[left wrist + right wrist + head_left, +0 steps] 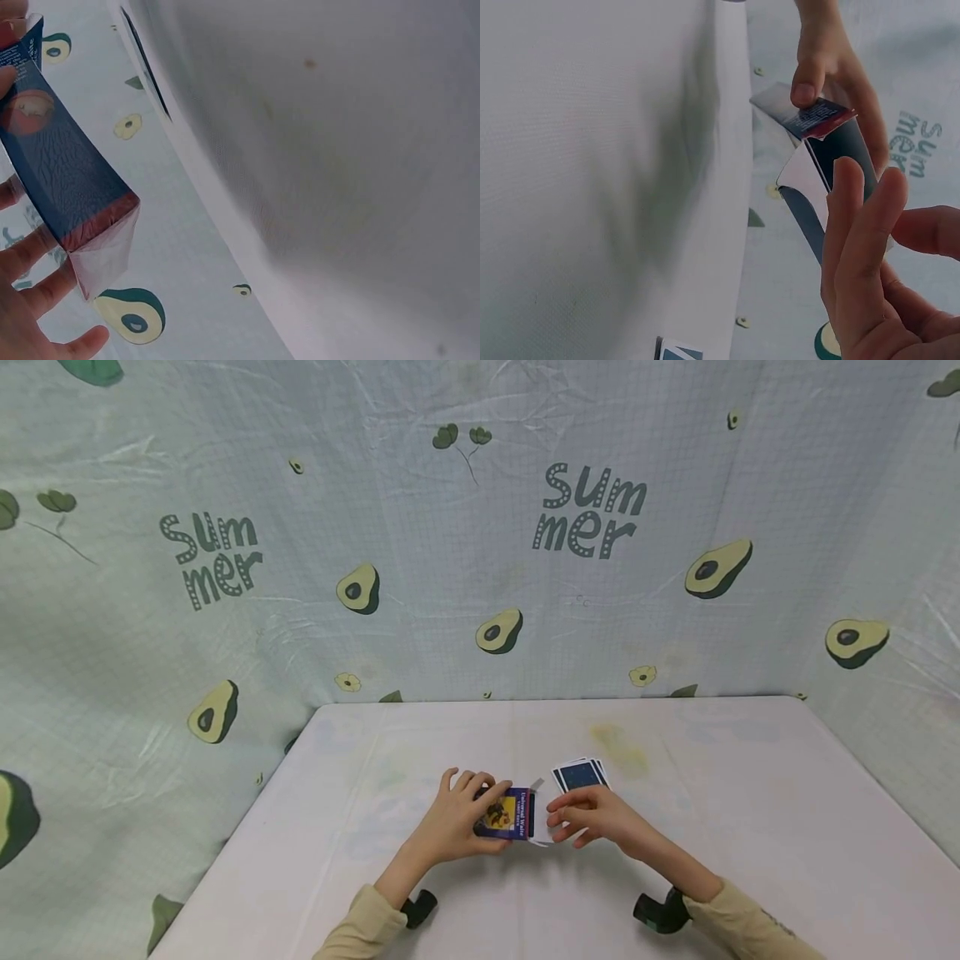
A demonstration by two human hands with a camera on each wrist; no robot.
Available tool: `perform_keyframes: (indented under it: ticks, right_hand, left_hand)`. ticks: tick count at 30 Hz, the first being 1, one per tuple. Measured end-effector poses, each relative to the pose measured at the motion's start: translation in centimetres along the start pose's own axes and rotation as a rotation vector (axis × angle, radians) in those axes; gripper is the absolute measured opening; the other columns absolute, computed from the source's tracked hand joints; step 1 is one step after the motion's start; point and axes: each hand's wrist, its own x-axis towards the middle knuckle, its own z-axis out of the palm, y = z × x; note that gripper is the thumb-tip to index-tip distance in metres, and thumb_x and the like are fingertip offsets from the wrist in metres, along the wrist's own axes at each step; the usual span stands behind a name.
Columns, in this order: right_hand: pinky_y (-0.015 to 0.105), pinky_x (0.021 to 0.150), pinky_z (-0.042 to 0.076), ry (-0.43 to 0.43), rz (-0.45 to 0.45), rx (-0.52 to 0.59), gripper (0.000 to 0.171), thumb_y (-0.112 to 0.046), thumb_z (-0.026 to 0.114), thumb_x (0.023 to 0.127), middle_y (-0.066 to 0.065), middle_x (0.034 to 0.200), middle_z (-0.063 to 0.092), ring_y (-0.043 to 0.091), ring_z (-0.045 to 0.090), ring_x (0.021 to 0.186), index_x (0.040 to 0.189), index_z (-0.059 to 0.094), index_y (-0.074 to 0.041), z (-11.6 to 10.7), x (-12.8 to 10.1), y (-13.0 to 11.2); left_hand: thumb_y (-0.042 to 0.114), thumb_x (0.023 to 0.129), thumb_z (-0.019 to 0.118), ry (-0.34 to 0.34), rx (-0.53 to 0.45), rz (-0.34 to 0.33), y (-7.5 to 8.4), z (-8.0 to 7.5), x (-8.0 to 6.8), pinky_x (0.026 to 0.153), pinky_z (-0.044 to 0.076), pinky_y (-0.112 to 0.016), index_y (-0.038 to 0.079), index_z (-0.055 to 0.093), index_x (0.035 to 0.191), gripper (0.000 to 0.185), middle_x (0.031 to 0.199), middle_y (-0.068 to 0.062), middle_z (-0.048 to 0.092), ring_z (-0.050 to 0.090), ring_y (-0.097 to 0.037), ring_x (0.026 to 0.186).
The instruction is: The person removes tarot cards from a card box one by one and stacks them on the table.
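Observation:
In the head view my left hand (453,822) grips a dark blue card box (500,815) with a yellow picture and "Universal Waite" lettering, thumb and fingers on opposite edges. The box's open end faces right, its flaps sticking out. The right wrist view shows the white inner side of a flap (804,176) and the box's dark mouth. My right hand (600,817) is at that open end, its fingers loosely extended and its thumb apart from them. A few blue-backed cards (581,775) with white borders lie in a loose stack just beyond the right hand.
The white-covered table (360,827) extends around both hands. Behind it hangs a pale curtain (420,527) printed with avocados and "summer". Black wrist devices (662,913) sit on both forearms, close over the table.

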Motion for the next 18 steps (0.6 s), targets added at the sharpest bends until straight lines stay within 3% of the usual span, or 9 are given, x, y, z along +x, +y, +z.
perform_keyframes:
  ticks: [18]
  right_hand:
    - [0.031,0.055,0.052,0.134,0.055,-0.054,0.036,-0.036,0.06,0.082,0.008,0.079,0.067,0.019,0.067,0.064,0.094,0.056,-0.002,1.9,1.4,0.6]
  left_hand:
    - [0.061,0.061,0.067,0.001,0.03,0.038,0.4,-0.2,0.4,0.088,0.035,-0.046,0.022,0.048,0.125,0.076,0.103,0.003,0.051,0.046,-0.013,0.09]
